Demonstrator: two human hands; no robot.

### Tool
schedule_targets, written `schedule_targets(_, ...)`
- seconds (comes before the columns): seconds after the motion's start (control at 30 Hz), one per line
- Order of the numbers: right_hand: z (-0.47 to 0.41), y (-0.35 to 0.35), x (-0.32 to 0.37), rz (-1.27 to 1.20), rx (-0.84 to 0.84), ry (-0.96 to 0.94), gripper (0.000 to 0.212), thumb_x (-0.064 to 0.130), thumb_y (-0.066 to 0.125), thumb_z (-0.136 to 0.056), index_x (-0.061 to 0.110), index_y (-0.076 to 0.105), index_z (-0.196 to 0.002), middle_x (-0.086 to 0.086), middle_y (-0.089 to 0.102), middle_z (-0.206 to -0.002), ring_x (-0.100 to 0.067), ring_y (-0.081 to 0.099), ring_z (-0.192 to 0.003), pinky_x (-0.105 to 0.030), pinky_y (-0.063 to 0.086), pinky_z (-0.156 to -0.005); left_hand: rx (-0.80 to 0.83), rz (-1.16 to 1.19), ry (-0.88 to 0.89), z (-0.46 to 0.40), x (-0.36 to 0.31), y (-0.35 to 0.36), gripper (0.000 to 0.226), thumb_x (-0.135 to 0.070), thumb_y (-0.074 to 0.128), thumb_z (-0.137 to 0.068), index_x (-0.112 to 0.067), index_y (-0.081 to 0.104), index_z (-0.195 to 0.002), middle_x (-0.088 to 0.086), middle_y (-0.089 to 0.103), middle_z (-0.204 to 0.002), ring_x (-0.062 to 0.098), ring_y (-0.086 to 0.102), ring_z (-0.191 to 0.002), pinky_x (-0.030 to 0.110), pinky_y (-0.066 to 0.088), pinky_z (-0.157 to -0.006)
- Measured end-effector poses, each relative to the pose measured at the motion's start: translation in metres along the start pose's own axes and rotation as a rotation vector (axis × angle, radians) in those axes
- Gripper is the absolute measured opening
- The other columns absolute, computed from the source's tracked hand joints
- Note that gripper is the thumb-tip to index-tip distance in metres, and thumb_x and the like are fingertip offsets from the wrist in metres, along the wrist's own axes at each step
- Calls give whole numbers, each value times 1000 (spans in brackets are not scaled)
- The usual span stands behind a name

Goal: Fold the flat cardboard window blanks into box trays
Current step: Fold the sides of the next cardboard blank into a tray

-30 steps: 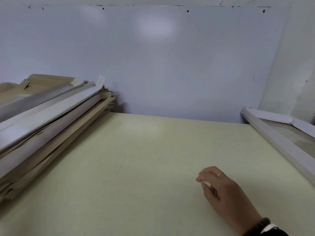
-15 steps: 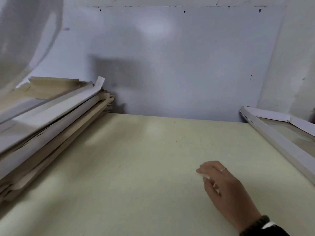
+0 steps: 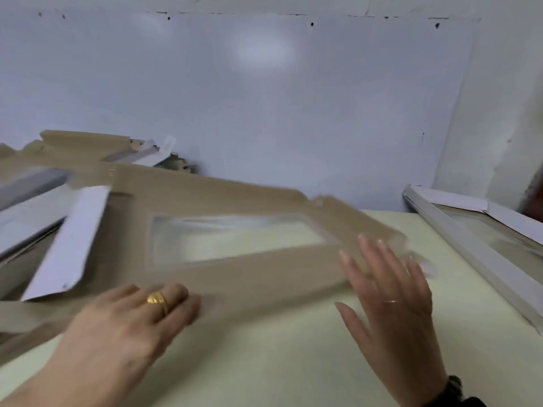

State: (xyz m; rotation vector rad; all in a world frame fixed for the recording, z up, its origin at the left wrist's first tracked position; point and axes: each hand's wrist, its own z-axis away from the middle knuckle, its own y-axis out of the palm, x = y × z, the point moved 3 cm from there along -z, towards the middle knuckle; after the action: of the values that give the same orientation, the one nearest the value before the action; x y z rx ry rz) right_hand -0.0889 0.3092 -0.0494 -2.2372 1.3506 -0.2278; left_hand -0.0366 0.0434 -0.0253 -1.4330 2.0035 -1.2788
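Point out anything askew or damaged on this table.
The pile of flat brown and white cardboard blanks at the left is fanned and uneven, edges jutting at different angles. The brown cardboard window blank gripped by the left hand is motion-blurred, so damage cannot be judged.

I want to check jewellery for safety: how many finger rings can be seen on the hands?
2: a thick gold ring on the left hand, a thin band ring on the right hand. Others may be hidden.

Blank [image 3: 249,277] on table [image 3: 293,362]; stack [image 3: 44,201] left; tray [image 3: 482,254] right.
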Motion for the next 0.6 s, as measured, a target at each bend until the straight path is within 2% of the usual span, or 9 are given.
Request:
schedule_targets(0.1,3,12,-5,15,187,-12,68,14,63,-62,18,50,-129,-2,52,-133,-22,47,-124,-39,23,-105,54,-40,98,13,1,22,39,-17,11,-101,-16,50,-107,2,72,-87,16,65,-76,23,35,-67)
schedule_targets(0.17,10,22,-8,0,321,-45,62,5,82,-44,14,70,-104,-4,69,-110,-22,65,-101,-36,37,-95,123,23,66,15,1,30,43,-19,7,-101,-20,50,-107,-3,72,-90,8,52,-85,19,35,-71)
schedule_targets(0.27,20,32,-8,-78,509,-104,45,7,90,-28,20,73,-67,5,71,-69,-12,67,-58,-19,52,-55,223,56,19,14,0,41,63,-21,-1,-100,-28,62,-106,-10,71,-94,4,57,-88,16,35,-75)
schedule_targets(0.37,22,34,1,-209,593,-132,47,10,88,-25,21,74,-68,10,72,-73,-10,66,-55,-17,48,-42,483,126,-84,13,2,51,71,-30,-2,-100,-29,69,-110,-11,66,-113,4,65,-95,14,35,-81)
schedule_targets(0.4,21,33,3,-241,606,-156,44,15,89,-30,22,75,-71,10,72,-78,-8,67,-59,-17,50,-45,561,146,-135,13,4,54,67,-43,-1,-98,-29,60,-123,-12,57,-127,3,59,-108,12,32,-87)
schedule_targets(0.47,18,31,12,-321,708,-154,26,43,74,-70,29,74,-92,13,69,-106,-1,66,-88,-14,53,-69,488,201,-193,16,14,70,88,-81,-7,-70,-38,10,-145,-24,6,-148,-6,16,-137,6,11,-102)
schedule_targets(0.5,17,32,12,-351,821,-94,40,58,44,-87,35,64,-113,18,52,-131,6,52,-114,-11,42,-92,544,214,-219,21,17,79,102,-91,-13,-50,-41,-15,-139,-29,-17,-142,-8,-8,-137,8,0,-105)
schedule_targets(0.53,21,37,9,-409,846,-54,58,64,16,-86,41,46,-131,27,25,-142,11,25,-131,-11,21,-108,618,238,-220,23,17,84,109,-94,-17,-38,-41,-27,-133,-30,-28,-137,-7,-22,-133,11,-6,-106)
schedule_targets(0.6,32,44,-2,-435,1022,72,65,62,4,-78,48,20,-139,37,-4,-137,16,-10,-131,-14,-5,-110,691,345,-225,21,23,88,113,-98,-9,-37,-42,-25,-134,-32,-27,-138,-8,-26,-132,15,-6,-108)
